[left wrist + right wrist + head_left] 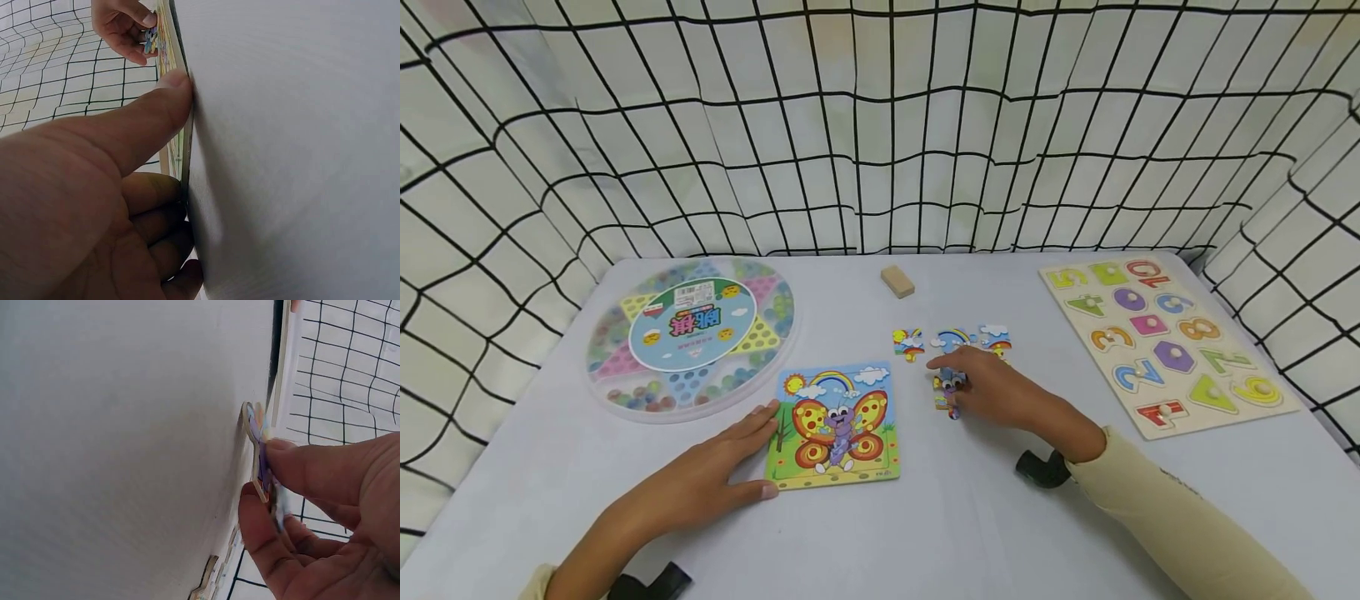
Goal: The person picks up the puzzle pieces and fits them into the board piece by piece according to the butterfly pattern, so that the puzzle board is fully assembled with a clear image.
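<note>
My left hand (711, 471) lies flat on the table, its fingers along the left edge of a square butterfly puzzle board (841, 425) and its thumb at the lower left corner. In the left wrist view that thumb (150, 122) touches the board's edge. My right hand (1000, 387) pinches a jigsaw piece (951, 387) with a purple figure on it, between thumb and fingers; the right wrist view shows the piece (259, 450) tilted just off the table. Just beyond lie loose pieces: a sun piece (907, 340), a rainbow piece (955, 337) and a cloud piece (996, 335).
A round Chinese checkers box (692, 325) with coloured marbles stands at the left. A wooden number-and-shape board (1165, 342) lies at the right. Toward the back is a small wooden block (897, 282). Black netting (891, 125) over white cloth surrounds the table.
</note>
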Demonstrator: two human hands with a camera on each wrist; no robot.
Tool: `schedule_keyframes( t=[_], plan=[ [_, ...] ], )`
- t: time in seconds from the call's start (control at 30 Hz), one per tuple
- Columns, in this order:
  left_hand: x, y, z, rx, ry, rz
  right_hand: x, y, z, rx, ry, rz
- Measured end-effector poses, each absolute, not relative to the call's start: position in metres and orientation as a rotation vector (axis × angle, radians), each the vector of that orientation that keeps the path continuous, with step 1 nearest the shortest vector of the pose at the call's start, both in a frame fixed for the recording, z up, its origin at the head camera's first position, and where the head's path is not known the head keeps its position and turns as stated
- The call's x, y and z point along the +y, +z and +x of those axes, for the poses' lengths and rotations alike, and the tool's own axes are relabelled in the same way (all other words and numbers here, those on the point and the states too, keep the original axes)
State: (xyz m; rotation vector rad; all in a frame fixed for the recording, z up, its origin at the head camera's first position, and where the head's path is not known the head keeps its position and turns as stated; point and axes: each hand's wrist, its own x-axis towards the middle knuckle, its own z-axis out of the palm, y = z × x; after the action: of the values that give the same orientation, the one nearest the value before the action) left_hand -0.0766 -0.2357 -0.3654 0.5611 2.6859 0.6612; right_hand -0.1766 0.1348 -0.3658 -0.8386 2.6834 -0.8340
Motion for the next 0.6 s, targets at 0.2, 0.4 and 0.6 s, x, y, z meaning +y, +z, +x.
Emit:
schedule_keyframes(
  t=[0.2, 0.4, 0.6],
  plan=[
    [-0.2347, -0.3643, -0.0783, 2.689, 0.661, 0.559, 0.1355, -0.3624, -0.1798, 2.681, -0.935, -0.791],
    [-0.2352, -0.3652, -0.0768, 2.681, 0.682, 0.550, 0.1364, -0.3636, -0.1818, 2.673, -0.962, -0.843],
    [-0.2362, -0.3638, -0.0766, 2.692, 0.660, 0.574, 0.1332, -0.3645, -0.1839, 2.668, -1.027, -0.885]
  ],
)
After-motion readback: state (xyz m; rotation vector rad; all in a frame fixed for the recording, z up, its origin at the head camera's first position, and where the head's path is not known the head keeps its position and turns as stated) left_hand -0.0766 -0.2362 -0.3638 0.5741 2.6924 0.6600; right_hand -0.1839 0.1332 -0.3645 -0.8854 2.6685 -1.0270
